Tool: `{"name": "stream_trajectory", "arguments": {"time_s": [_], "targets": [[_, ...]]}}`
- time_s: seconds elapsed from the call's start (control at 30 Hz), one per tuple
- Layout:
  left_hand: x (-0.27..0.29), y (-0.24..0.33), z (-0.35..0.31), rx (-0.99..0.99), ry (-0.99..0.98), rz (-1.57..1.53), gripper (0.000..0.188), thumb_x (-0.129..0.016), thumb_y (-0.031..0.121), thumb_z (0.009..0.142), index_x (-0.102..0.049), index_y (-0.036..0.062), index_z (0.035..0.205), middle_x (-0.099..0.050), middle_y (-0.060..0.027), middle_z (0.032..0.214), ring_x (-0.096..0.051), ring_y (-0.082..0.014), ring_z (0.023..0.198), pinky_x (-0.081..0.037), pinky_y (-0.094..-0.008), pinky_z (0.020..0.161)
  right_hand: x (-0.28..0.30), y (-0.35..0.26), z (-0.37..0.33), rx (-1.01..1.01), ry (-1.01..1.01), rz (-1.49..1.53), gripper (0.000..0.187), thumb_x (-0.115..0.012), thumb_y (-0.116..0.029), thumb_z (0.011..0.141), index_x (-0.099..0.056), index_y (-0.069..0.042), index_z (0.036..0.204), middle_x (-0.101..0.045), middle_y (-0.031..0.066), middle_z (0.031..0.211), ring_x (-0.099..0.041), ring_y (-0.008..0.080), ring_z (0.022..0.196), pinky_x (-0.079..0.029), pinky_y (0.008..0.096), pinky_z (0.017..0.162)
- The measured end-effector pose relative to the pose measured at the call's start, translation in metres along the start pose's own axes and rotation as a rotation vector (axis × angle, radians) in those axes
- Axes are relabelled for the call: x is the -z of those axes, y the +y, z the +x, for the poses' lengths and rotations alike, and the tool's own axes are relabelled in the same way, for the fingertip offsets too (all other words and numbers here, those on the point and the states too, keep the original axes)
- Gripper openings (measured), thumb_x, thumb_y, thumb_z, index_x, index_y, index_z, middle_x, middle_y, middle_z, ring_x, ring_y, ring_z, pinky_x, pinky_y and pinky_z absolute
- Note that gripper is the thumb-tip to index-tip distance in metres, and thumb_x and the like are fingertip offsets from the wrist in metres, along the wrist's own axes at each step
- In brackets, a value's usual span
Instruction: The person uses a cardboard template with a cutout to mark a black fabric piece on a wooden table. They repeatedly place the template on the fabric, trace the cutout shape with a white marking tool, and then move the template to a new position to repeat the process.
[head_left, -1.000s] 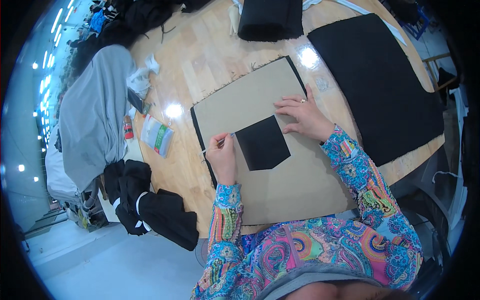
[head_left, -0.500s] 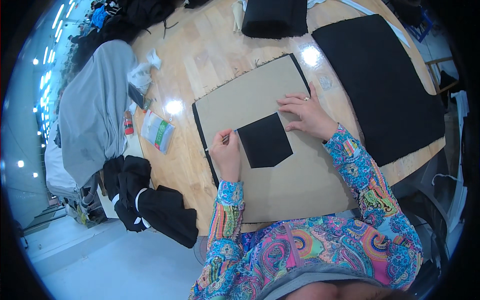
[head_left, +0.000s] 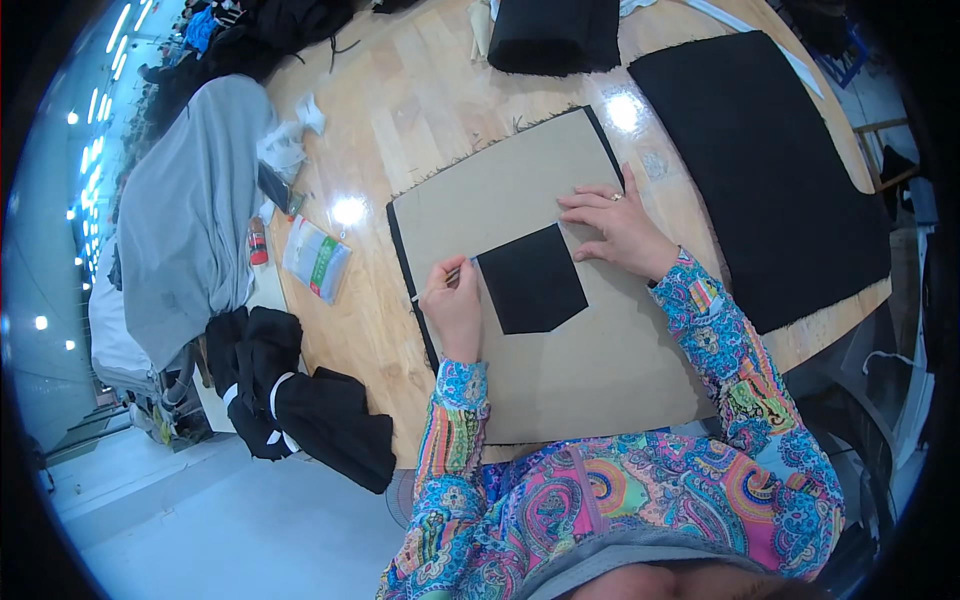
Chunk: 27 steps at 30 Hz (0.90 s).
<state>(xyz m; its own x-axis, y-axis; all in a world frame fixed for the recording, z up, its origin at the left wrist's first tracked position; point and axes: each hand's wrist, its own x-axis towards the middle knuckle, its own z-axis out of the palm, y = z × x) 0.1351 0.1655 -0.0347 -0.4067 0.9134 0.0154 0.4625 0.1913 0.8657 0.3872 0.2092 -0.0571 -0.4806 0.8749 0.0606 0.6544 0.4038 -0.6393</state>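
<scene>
A beige template sheet (head_left: 600, 375) lies over black fabric whose frayed edges (head_left: 592, 120) show along its far and left sides. Near its middle is a black pocket-shaped area (head_left: 532, 282); whether it is a cut-out or a separate piece I cannot tell. My left hand (head_left: 453, 312) is closed around a slim pen-like marker (head_left: 454, 274), its tip by the upper left corner of the black shape. Fingers spread, my right hand (head_left: 618, 228) rests flat on the beige sheet beside the shape's upper right corner.
Black fabric panels (head_left: 765, 175) lie on the wooden table (head_left: 400, 130) at right, with folded black cloth (head_left: 555, 35) at the far side. To the left are a plastic packet (head_left: 316, 260), a red-labelled bottle (head_left: 258, 242), a grey cloth cover (head_left: 190, 220) and tied black bundles (head_left: 335, 425).
Both hands keep nearly the same places, the left still at the black shape's corner. Only a slight shift of the whole view shows.
</scene>
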Motion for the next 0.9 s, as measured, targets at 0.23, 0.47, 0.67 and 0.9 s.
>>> {"name": "stream_trajectory", "arguments": {"time_s": [0.23, 0.47, 0.67, 0.9], "targets": [[-0.002, 0.004, -0.002, 0.006, -0.018, -0.039, 0.015, -0.066, 0.011, 0.086, -0.065, -0.0032, 0.09, -0.061, -0.0013, 0.072, -0.053, -0.0058, 0.063, -0.043, -0.0216, 0.057, 0.0, 0.0, 0.0, -0.005, -0.005, -0.007, 0.048, -0.079, -0.03, 0.069, -0.066, -0.013, 0.113, -0.057, -0.0011, 0.129, -0.042, 0.0191, 0.129, 0.002, 0.0612, 0.113], [-0.002, -0.014, 0.002, -0.016, 0.022, -0.025, 0.014, -0.065, 0.01, 0.086, -0.065, -0.0029, 0.09, -0.062, -0.0008, 0.072, -0.054, -0.0055, 0.063, -0.043, -0.0214, 0.056, -0.001, 0.0, 0.0, 0.004, 0.012, -0.002, 0.048, -0.079, -0.031, 0.069, -0.066, -0.014, 0.112, -0.057, -0.0016, 0.129, -0.042, 0.0185, 0.129, 0.002, 0.062, 0.113], [-0.001, -0.006, 0.001, -0.014, 0.014, -0.031, 0.013, -0.065, 0.009, 0.085, -0.066, -0.003, 0.089, -0.063, -0.0023, 0.073, -0.057, -0.0074, 0.063, -0.046, -0.0227, 0.058, 0.0, 0.001, -0.001, 0.006, 0.017, -0.009, 0.047, -0.079, -0.03, 0.068, -0.066, -0.014, 0.111, -0.058, -0.002, 0.129, -0.043, 0.0183, 0.129, 0.001, 0.0621, 0.113], [0.003, -0.004, -0.006, -0.093, -0.008, 0.131, 0.012, -0.066, 0.009, 0.084, -0.067, -0.002, 0.088, -0.065, -0.0044, 0.072, -0.057, -0.0074, 0.064, -0.046, -0.0235, 0.058, 0.001, -0.002, 0.0, 0.005, 0.013, -0.011, 0.048, -0.079, -0.03, 0.068, -0.066, -0.015, 0.112, -0.058, -0.002, 0.128, -0.044, 0.0187, 0.128, 0.001, 0.0618, 0.113]]}}
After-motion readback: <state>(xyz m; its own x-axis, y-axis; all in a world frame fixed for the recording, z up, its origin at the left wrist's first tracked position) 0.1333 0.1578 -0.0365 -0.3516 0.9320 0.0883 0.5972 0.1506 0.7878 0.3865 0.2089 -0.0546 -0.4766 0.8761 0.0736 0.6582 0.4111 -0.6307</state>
